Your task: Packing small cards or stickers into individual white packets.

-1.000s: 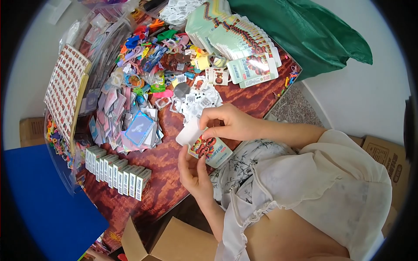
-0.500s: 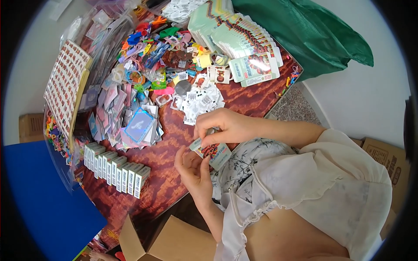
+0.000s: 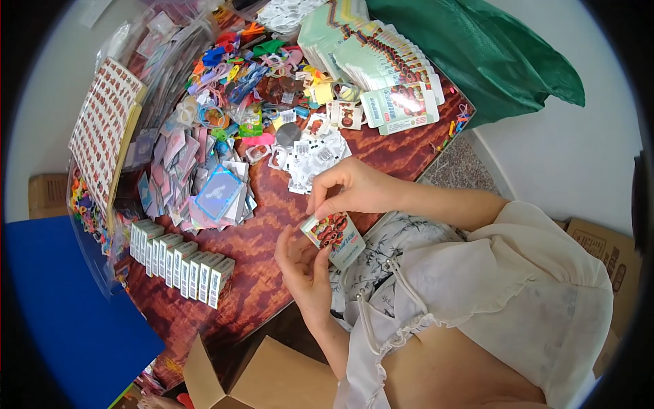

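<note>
Between my hands is a small light-green printed carton (image 3: 335, 238) with a red picture on its face. My left hand (image 3: 308, 276) supports it from the lower left, thumb on the printed face and fingers behind. At the carton's upper left end, my right hand (image 3: 351, 187) has thumb and index finger pinched together; its other fingers curl in. Past my right hand lies a heap of small white printed packets (image 3: 315, 162). Left of my hands, a row of narrow finished cartons (image 3: 178, 262) stands on the reddish wood-patterned table (image 3: 262, 252).
Flat cartons (image 3: 381, 58) lie fanned at the far side beside a green sheet (image 3: 490, 61). Colourful small plastic pieces (image 3: 235, 75) and a pile of cards (image 3: 180, 160) cover the table's middle. A sticker sheet (image 3: 105, 126) leans at left. An open cardboard box (image 3: 283, 375) stands below the edge.
The carton has turned slightly, so more of its printed face shows. My right hand has shifted a little at the carton's end. My left hand stays nearly in place.
</note>
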`<state>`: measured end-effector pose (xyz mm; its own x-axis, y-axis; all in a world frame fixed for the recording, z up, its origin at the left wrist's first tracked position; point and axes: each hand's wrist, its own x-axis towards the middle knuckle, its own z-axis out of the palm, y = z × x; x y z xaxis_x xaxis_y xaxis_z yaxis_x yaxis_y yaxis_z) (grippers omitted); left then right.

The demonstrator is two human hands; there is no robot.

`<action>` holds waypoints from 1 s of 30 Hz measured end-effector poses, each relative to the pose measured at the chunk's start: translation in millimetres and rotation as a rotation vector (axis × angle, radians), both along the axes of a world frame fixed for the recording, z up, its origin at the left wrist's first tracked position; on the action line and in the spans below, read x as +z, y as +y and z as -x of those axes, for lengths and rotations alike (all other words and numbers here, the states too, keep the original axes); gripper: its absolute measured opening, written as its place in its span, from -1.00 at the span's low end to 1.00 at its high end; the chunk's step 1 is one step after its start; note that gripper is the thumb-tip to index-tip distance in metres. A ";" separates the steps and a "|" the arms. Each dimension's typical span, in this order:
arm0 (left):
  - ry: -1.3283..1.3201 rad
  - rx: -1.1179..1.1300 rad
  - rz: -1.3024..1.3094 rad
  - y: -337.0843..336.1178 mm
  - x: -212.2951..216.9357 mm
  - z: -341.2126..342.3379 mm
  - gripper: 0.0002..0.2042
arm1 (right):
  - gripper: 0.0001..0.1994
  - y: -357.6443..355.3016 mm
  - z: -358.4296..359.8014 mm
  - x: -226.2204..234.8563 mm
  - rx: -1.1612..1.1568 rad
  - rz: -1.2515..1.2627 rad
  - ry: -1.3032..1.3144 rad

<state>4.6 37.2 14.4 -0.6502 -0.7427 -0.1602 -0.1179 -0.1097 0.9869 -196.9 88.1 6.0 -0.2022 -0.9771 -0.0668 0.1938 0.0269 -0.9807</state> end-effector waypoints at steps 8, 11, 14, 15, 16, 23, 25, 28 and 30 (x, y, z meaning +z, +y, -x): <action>-0.076 0.010 0.201 3.0 -2.2 -3.8 -0.40 | -0.67 12.3 12.2 10.0 0.191 -0.086 -0.048; -0.084 0.035 0.224 3.2 4.3 -5.3 -0.43 | -0.56 18.5 11.7 24.5 0.228 -0.113 -0.075; -0.066 0.052 0.225 2.8 6.3 -5.7 -0.45 | -0.55 23.6 6.0 28.7 0.163 -0.094 -0.117; -0.060 0.055 0.213 3.3 6.5 -6.7 -0.45 | -0.56 24.5 4.3 28.3 0.092 -0.061 -0.122; -0.060 0.055 0.213 3.8 6.1 -6.5 -0.45 | -0.56 24.5 4.0 26.2 0.092 -0.060 -0.122; 0.134 0.095 0.052 11.1 5.6 3.0 -0.39 | -0.68 19.9 -5.8 16.2 0.009 -0.102 -0.337; 0.159 0.109 0.039 11.5 4.5 2.2 -0.39 | -0.70 19.8 -6.4 18.6 -0.006 -0.093 -0.329; 0.137 0.068 0.101 9.2 7.2 1.8 -0.43 | -0.72 19.8 -6.0 16.0 -0.016 -0.056 -0.249; 0.050 0.040 0.054 7.7 10.4 -0.1 -0.42 | -0.75 20.5 -3.7 4.3 0.017 0.051 -0.093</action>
<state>4.7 44.9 24.8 -0.6256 -0.7752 -0.0876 -0.0652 -0.0599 0.9961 -193.2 108.7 10.3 -0.1805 -0.9830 -0.0341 0.2840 -0.0189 -0.9586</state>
